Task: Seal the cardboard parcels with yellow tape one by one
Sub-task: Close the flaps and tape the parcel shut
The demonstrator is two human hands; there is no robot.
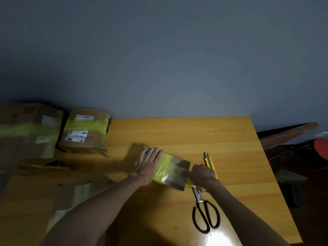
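Two hands on one small parcel [174, 181], which lies flat abt mid-table, slightly toward the near edge of the wooden table [221, 137]. It's got a wide band of yellow tape [166, 166] wrapped across its middle, w/ shiny clear film over the brown ends.

Left hand [149, 163] lies flat on the parcel's left end, fingers straight and together, palm down, just pressing, not gripping anything.

Right hand [201, 174] is at the parcel's right end, one digit stretched out and touching the top near the tape band, the rest curled. A bit of yellow strip pokes out from under that hand at the parcel's near-right corner. Can't tell if it's actually pinching it, the hand hides that part.

Other stuff: a yellow box cutter [210, 162] lies just beyond the right hand, partly under it. Black-handled scissors [205, 213] lie near the right forearm, blades pointing toward the parcel, tips right by the yellow strip.

Back left there's a smaller taped box [83, 132] and a bigger taped box [26, 132] side by side, both w/ yellow bands; the big one's blurry. Flattened cardboard [74, 192] lies at near left.
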